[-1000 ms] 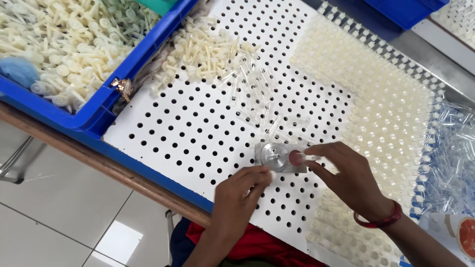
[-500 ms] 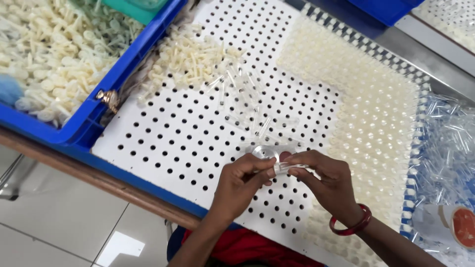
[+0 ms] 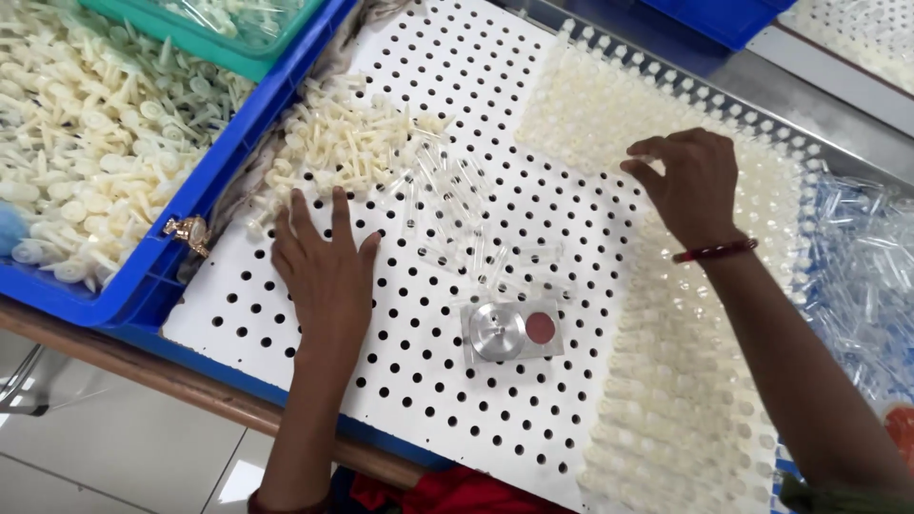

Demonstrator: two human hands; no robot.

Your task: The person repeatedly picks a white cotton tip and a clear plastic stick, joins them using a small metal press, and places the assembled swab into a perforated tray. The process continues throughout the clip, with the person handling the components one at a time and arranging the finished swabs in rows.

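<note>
Two hands over one white perforated board [image 3: 286, 314] on the desk. One small metal block [image 3: 512, 330] lying flat between them, touched by neither, bearing one round silver disc and one red dot. One loose heap of cream plastic pegs [image 3: 347, 143], too many to count, just beyond the left fingertips; a scatter of clear little tubes [image 3: 457, 205] beside it, number unclear. One blue bin [image 3: 124, 286] of cream parts at far left, one green tray [image 3: 219, 43] resting in it. Rows of cream caps [image 3: 685, 381] filling the board's right side.

Left hand [image 3: 324, 262] flat, fingers spread wide, empty, palm down. Right hand [image 3: 690, 186] arched, fingers curled loosely down onto the caps, nothing visibly gripped; red bangle [image 3: 714, 251] at the wrist.
</note>
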